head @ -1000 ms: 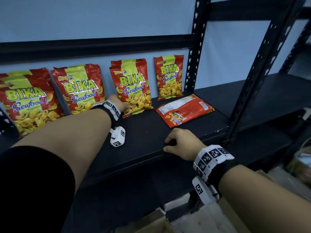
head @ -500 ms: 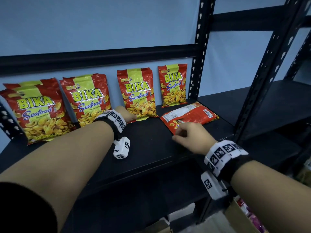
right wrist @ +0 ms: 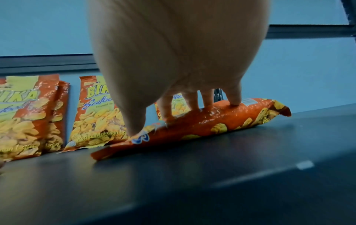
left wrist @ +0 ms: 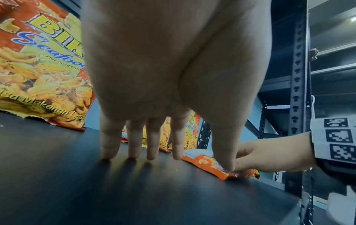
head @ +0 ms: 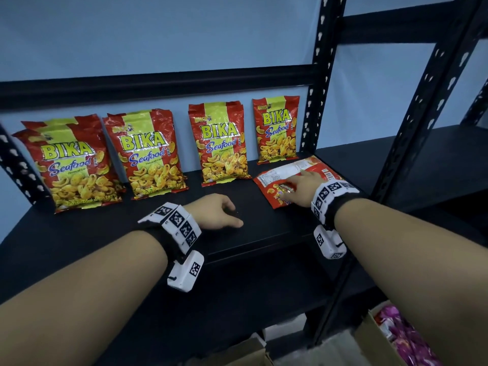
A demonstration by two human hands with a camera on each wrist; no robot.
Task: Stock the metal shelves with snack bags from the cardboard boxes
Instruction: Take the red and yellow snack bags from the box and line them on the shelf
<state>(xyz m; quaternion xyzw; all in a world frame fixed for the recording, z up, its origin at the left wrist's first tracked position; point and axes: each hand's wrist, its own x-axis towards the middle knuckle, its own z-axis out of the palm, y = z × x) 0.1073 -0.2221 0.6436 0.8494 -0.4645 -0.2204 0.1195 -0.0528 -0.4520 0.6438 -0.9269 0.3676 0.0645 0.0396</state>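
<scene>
Several red-and-yellow BIKA Seafood snack bags (head: 150,154) stand in a row against the back of the black metal shelf (head: 105,228). One more snack bag (head: 274,178) lies flat, back side up, at the shelf's right end. My right hand (head: 301,186) rests on this flat bag (right wrist: 212,124), straight fingers pressing its top and the thumb at its near edge. My left hand (head: 219,216) is empty; its straight fingertips (left wrist: 133,153) touch the bare shelf left of the flat bag (left wrist: 204,161).
Black perforated uprights stand behind (head: 317,101) and in front (head: 412,128) of the shelf's right end. A lower shelf runs beneath. On the floor at the lower right, a cardboard box (head: 369,336) holds purple packets; another box (head: 237,352) shows at the bottom edge.
My right hand moved from the shelf's front edge onto the flat bag. My left hand drew back from the third standing bag and came down on the bare shelf.
</scene>
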